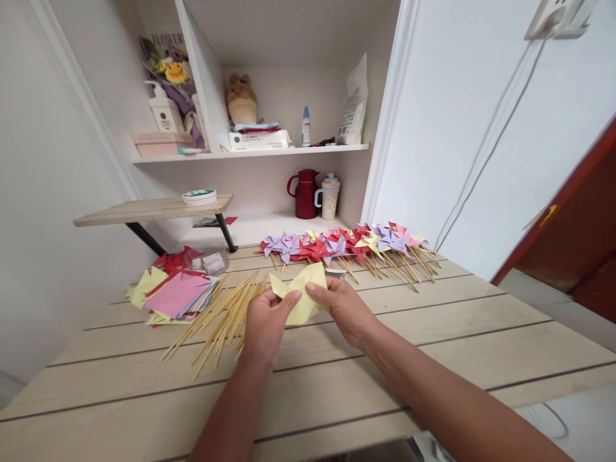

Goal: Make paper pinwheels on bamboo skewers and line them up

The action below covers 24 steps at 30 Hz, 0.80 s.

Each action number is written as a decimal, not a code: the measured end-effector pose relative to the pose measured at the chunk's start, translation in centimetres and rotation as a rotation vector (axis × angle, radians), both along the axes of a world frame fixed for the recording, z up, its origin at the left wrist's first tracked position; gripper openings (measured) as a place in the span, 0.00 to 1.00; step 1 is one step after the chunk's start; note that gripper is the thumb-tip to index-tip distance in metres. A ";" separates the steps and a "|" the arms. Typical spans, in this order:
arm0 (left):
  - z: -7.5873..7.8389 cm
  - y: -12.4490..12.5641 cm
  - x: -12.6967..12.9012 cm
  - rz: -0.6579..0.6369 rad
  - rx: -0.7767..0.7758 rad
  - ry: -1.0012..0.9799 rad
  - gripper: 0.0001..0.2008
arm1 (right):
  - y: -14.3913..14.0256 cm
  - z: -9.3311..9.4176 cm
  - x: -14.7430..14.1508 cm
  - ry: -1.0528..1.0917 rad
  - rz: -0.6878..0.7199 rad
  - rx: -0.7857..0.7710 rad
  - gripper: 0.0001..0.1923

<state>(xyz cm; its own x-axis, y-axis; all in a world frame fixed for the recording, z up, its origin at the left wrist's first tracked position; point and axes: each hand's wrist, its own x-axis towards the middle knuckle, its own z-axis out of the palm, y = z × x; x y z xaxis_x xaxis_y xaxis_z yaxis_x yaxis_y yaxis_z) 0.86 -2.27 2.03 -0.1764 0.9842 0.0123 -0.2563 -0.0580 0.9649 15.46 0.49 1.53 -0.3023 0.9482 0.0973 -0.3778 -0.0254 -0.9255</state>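
- At the centre of the frame I hold a yellow paper square (pixel 301 294) above the table (pixel 433 333), partly folded, its corners bent inward.
- My left hand (pixel 264 321) pinches the paper's lower left edge between thumb and fingers, closed on it.
- My right hand (pixel 344 308) grips the right side of the same sheet, thumb on top, fingers curled beneath.
- Done, as I judge it: a row of finished pinwheels (pixel 346 244) in red, purple and yellow lies at centre right, each on a thin stick.
- Left, as I judge it: a stack of flat coloured paper sheets (pixel 176 295) at centre left, and a loose heap of bare wooden sticks (pixel 226 314) just beside my left hand.
- Materials: the paper is matte and thin with crisp edges; the sticks are pale, straight and slender; the table is light wood planking with dark seams.
- This sheet carries no stick yet.
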 end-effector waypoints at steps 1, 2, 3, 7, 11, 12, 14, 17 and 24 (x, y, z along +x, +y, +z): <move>-0.1 0.1 -0.1 0.007 -0.012 -0.032 0.19 | 0.0 0.0 0.0 0.011 -0.016 0.000 0.19; -0.2 0.2 -0.2 0.018 -0.025 -0.072 0.19 | 0.0 -0.1 0.0 0.016 -0.035 0.005 0.19; -0.3 0.4 -0.3 0.035 -0.039 -0.114 0.18 | 0.1 -0.1 0.0 0.012 -0.057 0.018 0.20; -0.3 0.8 -0.9 0.124 -0.086 -0.256 0.12 | 0.3 -0.1 0.5 -0.127 -0.189 0.175 0.22; -0.3 0.9 -1.2 0.163 -0.095 -0.321 0.14 | -0.1 0.2 1.0 -0.431 -0.365 0.659 0.29; -0.4 0.9 -1.3 0.162 -0.100 -0.325 0.15 | -0.3 0.2 0.9 -0.536 -0.397 0.806 0.31; -0.5 0.9 -1.3 0.164 -0.117 -0.325 0.17 | -0.8 0.2 0.6 -0.734 -0.434 1.026 0.29; -0.6 0.8 -1.2 0.167 -0.117 -0.320 0.18 | -1.3 -0.2 -0.1 -0.909 -0.469 1.148 0.18; -0.8 0.9 -1.3 0.176 -0.106 -0.332 0.16 | -0.4 -1.0 0.0 -0.877 -0.480 1.059 0.14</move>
